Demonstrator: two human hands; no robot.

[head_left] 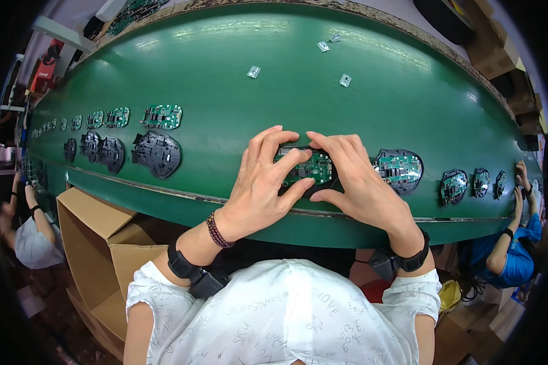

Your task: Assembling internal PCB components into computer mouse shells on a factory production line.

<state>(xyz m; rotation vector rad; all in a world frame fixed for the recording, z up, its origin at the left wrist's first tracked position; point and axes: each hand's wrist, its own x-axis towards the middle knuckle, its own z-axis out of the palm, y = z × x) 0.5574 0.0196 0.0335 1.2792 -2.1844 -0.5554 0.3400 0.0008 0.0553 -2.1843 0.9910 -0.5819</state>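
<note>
Directly in front of me a green circuit board (pixel 315 168) sits in a black plastic housing (pixel 324 185) on the green bench. My left hand (pixel 263 173) has its thumb and index finger on the board, while its other fingers curl round the housing's left end. My right hand (pixel 362 179) grips the right end, fingers at the far edge and thumb at the near edge. The hands hide parts of the housing. Just right of my right hand lies another housing with a board in it (pixel 400 170).
Left on the green bench (pixel 225 109) are a row of loose circuit boards (pixel 162 116) and a row of bare black housings (pixel 157 154). Several small clear pieces (pixel 345 80) lie farther back. More fitted housings (pixel 454 186) stand right. A cardboard box (pixel 85 243) is below left; people work at both sides.
</note>
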